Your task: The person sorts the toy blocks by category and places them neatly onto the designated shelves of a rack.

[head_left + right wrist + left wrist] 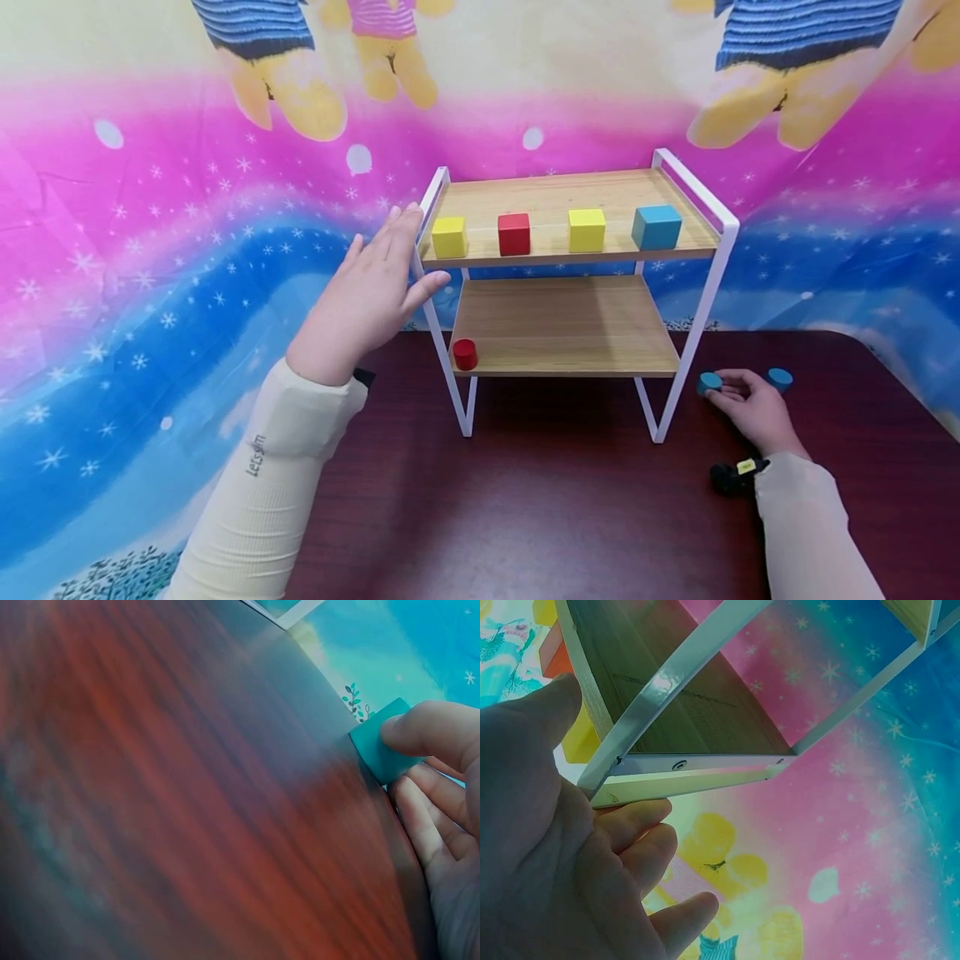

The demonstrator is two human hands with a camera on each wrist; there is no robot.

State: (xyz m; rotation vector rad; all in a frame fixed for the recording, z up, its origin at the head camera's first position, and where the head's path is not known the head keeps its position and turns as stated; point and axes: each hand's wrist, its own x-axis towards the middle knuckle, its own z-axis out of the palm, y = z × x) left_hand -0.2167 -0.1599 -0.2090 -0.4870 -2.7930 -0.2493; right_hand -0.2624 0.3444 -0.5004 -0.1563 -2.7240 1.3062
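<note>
My left hand is at the left post of a small two-tier shelf, its fingers extended along the white frame. Thumb and fingers of my right hand pinch a blue cylinder low over the table, right of the shelf. The same cylinder shows between thumb and fingertips in the right wrist view. A second blue cylinder stands just behind that hand. On the top tier a yellow cube, red cube, another yellow cube and blue cube form a row.
A red cylinder stands at the front left corner of the lower tier. The shelf's white legs rest on a dark red wooden table. A printed cloth with cartoon figures hangs right behind the table.
</note>
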